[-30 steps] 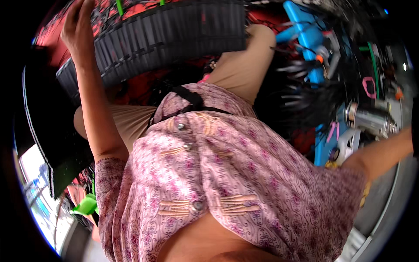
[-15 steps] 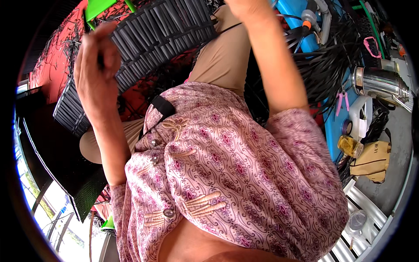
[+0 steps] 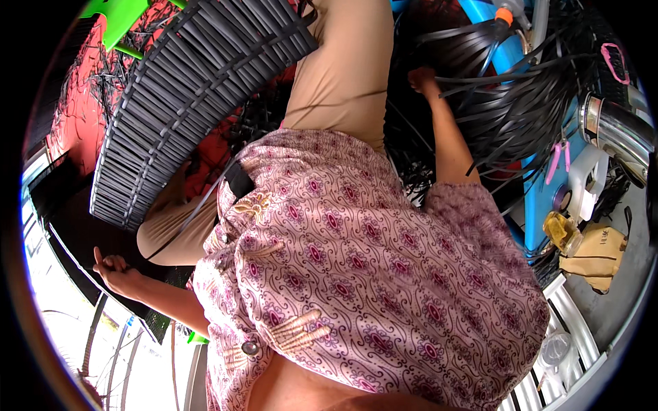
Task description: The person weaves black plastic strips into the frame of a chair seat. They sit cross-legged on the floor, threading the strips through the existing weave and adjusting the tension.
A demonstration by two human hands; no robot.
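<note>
A curved panel woven from dark grey strips point(image 3: 185, 103) leans across my lap at the upper left. My left hand point(image 3: 118, 274) is out past my left knee, its index finger raised and the others curled. A thin black strip point(image 3: 188, 218) runs taut from the panel across my thigh toward that hand and seems pinched in it, though the dark background hides its end. My right hand point(image 3: 423, 79) is closed beside the ends of a bundle of loose black strips point(image 3: 510, 109), right of my other leg. What it holds is too small to tell.
A bright green plastic piece point(image 3: 123, 20) lies beyond the panel, over a red surface point(image 3: 79, 130) littered with strip scraps. On the right are a blue surface point(image 3: 538, 198), pink-handled snips point(image 3: 558, 161), a metal cylinder point(image 3: 620, 133), a yellow-filled jar point(image 3: 562, 233) and a tan bag point(image 3: 596, 257).
My left hand has moved down and out left, away from the panel. My right hand has dropped from the top toward the strip bundle. The panel shows more fully, with a strip drawn across my thigh.
</note>
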